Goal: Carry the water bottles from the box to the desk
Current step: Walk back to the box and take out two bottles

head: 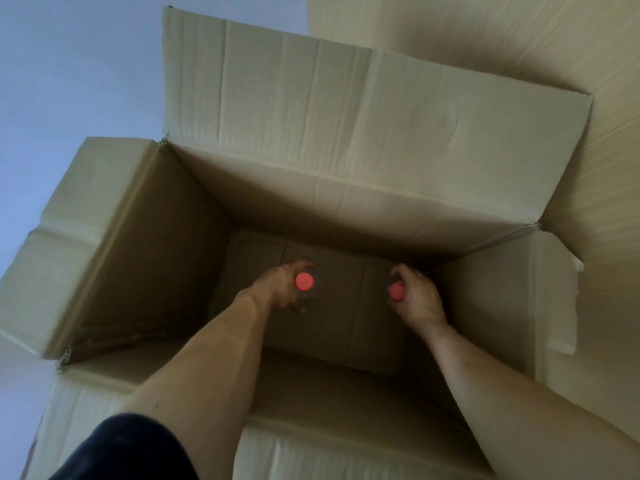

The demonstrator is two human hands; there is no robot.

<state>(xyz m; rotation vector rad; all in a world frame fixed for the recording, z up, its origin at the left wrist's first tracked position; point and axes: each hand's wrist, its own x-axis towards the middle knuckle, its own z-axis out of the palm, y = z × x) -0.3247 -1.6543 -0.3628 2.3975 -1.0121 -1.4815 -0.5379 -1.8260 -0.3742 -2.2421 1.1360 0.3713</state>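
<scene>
I look straight down into a large open cardboard box (166,244). Both my arms reach deep inside it. My left hand (282,287) grips an upright water bottle (304,281), of which mainly the red cap shows. My right hand (417,296) grips a second water bottle (396,291) near its red cap, fingers curled over the neck. Both bottles stand near the box floor; their bodies are mostly hidden by the hands and the dark interior.
The box's four flaps are folded outward, the far flap (346,109) standing tall. A pale bluish floor (69,81) lies at the left and a wood-grain surface (519,39) at the upper right. No desk is in view.
</scene>
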